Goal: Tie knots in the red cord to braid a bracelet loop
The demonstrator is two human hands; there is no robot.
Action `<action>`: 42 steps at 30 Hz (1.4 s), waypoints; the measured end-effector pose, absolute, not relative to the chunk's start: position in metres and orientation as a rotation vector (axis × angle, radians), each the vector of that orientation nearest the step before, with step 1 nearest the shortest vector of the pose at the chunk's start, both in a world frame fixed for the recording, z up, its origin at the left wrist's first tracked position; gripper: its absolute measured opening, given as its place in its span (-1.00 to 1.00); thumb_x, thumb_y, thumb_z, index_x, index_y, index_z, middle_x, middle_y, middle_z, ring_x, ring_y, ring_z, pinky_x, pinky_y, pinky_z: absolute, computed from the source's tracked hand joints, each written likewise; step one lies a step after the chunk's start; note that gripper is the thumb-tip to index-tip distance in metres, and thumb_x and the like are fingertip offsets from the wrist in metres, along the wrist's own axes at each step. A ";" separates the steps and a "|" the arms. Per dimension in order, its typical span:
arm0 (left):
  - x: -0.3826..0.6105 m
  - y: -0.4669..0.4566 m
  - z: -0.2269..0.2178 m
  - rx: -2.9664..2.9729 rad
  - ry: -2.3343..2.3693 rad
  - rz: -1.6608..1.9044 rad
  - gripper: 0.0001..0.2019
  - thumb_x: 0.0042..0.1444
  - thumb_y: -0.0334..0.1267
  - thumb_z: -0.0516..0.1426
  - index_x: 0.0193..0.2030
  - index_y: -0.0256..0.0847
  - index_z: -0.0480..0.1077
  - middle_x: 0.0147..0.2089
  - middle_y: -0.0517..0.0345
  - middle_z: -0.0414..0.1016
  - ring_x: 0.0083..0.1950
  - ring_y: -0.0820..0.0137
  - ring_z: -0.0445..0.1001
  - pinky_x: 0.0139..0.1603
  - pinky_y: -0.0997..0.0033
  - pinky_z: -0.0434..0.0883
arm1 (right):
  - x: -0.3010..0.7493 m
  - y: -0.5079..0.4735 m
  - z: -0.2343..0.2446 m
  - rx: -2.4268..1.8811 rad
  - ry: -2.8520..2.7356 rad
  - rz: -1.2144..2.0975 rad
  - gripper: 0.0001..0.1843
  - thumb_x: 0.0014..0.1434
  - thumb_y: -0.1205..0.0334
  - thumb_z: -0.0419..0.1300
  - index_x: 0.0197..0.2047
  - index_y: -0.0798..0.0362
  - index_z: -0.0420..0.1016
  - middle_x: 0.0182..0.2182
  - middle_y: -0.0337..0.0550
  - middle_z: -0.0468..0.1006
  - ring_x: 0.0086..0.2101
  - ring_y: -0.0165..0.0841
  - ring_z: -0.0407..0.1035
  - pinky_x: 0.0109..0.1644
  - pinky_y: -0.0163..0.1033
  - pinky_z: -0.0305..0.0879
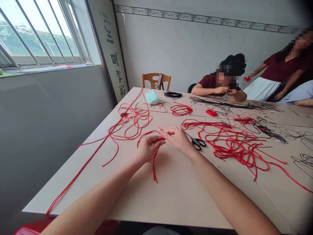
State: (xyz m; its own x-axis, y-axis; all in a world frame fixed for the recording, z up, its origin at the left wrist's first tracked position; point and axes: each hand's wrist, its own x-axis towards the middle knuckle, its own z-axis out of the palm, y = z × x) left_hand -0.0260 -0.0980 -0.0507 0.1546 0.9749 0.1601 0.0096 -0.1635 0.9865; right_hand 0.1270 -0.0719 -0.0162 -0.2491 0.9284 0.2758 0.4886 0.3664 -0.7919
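Observation:
A braided red cord (154, 165) is pinched between my two hands above the near part of the table. My left hand (149, 147) closes thumb and fingers on it from the left. From the right, my right hand (176, 139) grips it too, its fingertips meeting the left ones. One length curves out behind my left hand, and the loose ends hang down below it. The exact spot being pinched is partly covered by my fingers. Scissors with black handles (197, 143) lie just right of my right hand, blades partly hidden behind it.
Long red cords (137, 119) spread over the table's left side, a large braided tangle (234, 150) on the right. Black cords (220, 103) and a teal-white packet (152, 96) lie farther back. A person (217, 86) sits opposite, hands on dark cord; another person (281, 70) stands right.

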 end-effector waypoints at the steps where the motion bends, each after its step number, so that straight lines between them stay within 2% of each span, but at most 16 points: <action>1: -0.026 -0.099 -0.049 1.374 1.009 1.181 -0.73 -0.05 -0.12 0.22 -0.25 -0.23 0.53 -0.25 0.02 0.55 -0.18 0.29 0.45 -0.12 0.36 0.33 | 0.126 -0.070 -0.016 -1.212 -1.824 0.856 -0.66 0.03 -0.04 0.17 -0.48 0.08 0.52 -0.41 -0.16 0.47 -0.39 -0.37 0.29 -0.29 -0.28 0.18; 5: -0.028 -0.103 -0.040 1.201 0.820 1.114 -0.70 0.01 -0.08 0.18 -0.24 -0.26 0.50 -0.23 -0.02 0.53 -0.14 0.31 0.46 -0.02 0.30 0.32 | 0.119 -0.069 -0.012 -1.078 -1.567 1.174 -0.68 -0.04 -0.01 0.22 -0.43 0.12 0.50 -0.55 -0.24 0.44 -0.47 -0.43 0.26 -0.34 -0.31 0.19; 10: -0.033 -0.098 -0.042 1.136 0.796 1.127 -0.69 0.04 -0.04 0.15 -0.26 -0.28 0.48 -0.33 0.04 0.48 -0.26 0.42 0.42 -0.11 0.38 0.31 | 0.102 -0.071 -0.012 -1.015 -1.490 1.317 -0.70 -0.08 0.02 0.23 -0.46 0.14 0.49 -0.58 -0.23 0.42 -0.51 -0.44 0.26 -0.39 -0.31 0.22; 13: -0.033 -0.094 -0.047 1.125 0.842 1.148 -0.70 0.03 -0.07 0.17 -0.30 -0.31 0.47 -0.39 0.07 0.45 -0.34 0.47 0.38 -0.20 0.43 0.30 | 0.090 -0.064 -0.017 -1.073 -1.401 1.242 -0.72 -0.06 0.05 0.19 -0.53 0.13 0.45 -0.66 -0.27 0.34 -0.59 -0.48 0.19 -0.51 -0.34 0.16; 17: -0.034 -0.089 -0.050 1.146 0.885 1.247 -0.71 0.02 -0.07 0.16 -0.46 -0.31 0.40 -0.47 0.12 0.39 -0.39 0.49 0.32 -0.26 0.45 0.28 | 0.075 -0.047 -0.025 -1.148 -1.317 1.156 -0.74 -0.08 0.07 0.17 -0.58 0.11 0.40 -0.68 -0.29 0.30 -0.64 -0.50 0.15 -0.59 -0.35 0.08; 25: -0.043 -0.078 -0.049 1.074 1.032 1.338 -0.74 -0.01 -0.11 0.17 -0.46 -0.32 0.37 -0.53 0.16 0.37 -0.46 0.52 0.30 -0.33 0.48 0.26 | 0.049 -0.022 -0.038 -1.262 -1.265 1.098 -0.75 -0.03 0.09 0.13 -0.58 0.08 0.39 -0.71 -0.30 0.28 -0.67 -0.46 0.16 -0.59 -0.32 0.09; 29: -0.038 -0.083 -0.048 1.091 1.066 1.286 -0.75 -0.02 -0.12 0.17 -0.47 -0.32 0.40 -0.54 0.14 0.39 -0.47 0.52 0.31 -0.34 0.49 0.25 | 0.051 -0.002 -0.035 -1.351 -1.229 0.981 -0.75 0.04 0.11 0.06 -0.54 0.08 0.38 -0.65 -0.23 0.37 -0.58 -0.41 0.25 -0.51 -0.31 0.13; 36: -0.042 -0.087 -0.045 0.994 0.952 1.242 -0.67 0.01 -0.04 0.17 -0.28 -0.32 0.47 -0.40 0.06 0.48 -0.34 0.48 0.40 -0.21 0.47 0.30 | 0.091 0.008 -0.014 -1.350 -1.400 0.849 -0.71 -0.01 0.00 0.15 -0.40 0.08 0.42 -0.37 -0.15 0.51 -0.33 -0.34 0.36 -0.28 -0.29 0.21; 39: -0.048 -0.084 -0.041 0.836 0.848 1.268 -0.59 0.06 0.03 0.10 -0.15 -0.29 0.46 -0.18 -0.06 0.52 -0.15 0.37 0.45 -0.03 0.38 0.30 | 0.104 -0.015 -0.011 -1.327 -1.442 0.795 -0.64 0.05 -0.07 0.09 -0.29 0.06 0.39 -0.27 -0.13 0.50 -0.29 -0.33 0.36 -0.22 -0.25 0.22; 40: -0.049 -0.084 -0.040 0.796 0.820 1.274 -0.56 0.08 0.06 0.06 -0.11 -0.27 0.45 -0.08 -0.08 0.50 -0.08 0.33 0.44 0.04 0.34 0.28 | 0.105 -0.024 -0.013 -1.301 -1.480 0.819 -0.64 0.06 -0.08 0.09 -0.31 0.07 0.39 -0.33 -0.14 0.50 -0.32 -0.34 0.37 -0.22 -0.24 0.23; 42: -0.049 -0.085 -0.037 0.791 0.780 1.277 -0.50 0.12 0.13 -0.02 -0.05 -0.22 0.43 0.08 -0.05 0.41 0.06 0.27 0.38 0.13 0.27 0.22 | 0.102 -0.044 -0.019 -1.186 -1.591 1.070 -0.60 0.08 -0.11 0.08 -0.37 0.10 0.41 -0.40 -0.12 0.50 -0.32 -0.32 0.38 -0.18 -0.22 0.25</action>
State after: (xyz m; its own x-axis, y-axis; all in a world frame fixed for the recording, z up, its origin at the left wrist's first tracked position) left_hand -0.0490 -0.0855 -0.0375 0.1240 0.9904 -0.0619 -0.5074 0.1168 0.8538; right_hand 0.1024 -0.0437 -0.0193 -0.1799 0.9737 0.1396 0.2375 0.1807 -0.9544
